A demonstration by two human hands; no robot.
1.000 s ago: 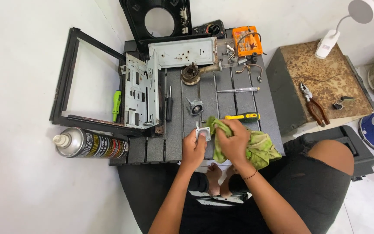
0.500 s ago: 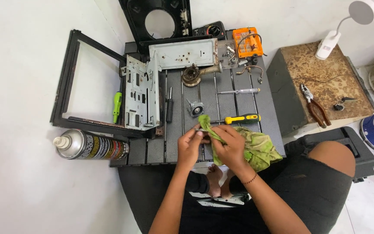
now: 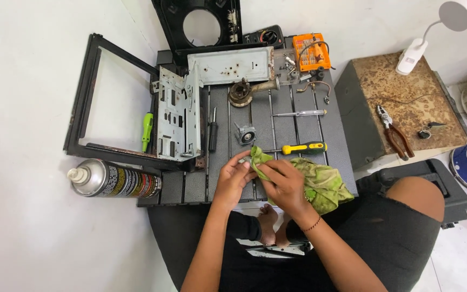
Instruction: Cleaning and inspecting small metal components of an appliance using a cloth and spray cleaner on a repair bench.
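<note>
We see both hands at the near edge of the dark slatted work table. The left hand pinches a small metal part (mostly hidden, kind unclear), fingers clamped on it. The right hand grips a green rag, fingers closed around the cloth, which is pressed against the part. We judge the step as wiping the part clean; the next move likely calls for turning it to a fresh face. A yellow-handled screwdriver lies just beyond the rag, and a spray can lies off the table's left edge.
</note>
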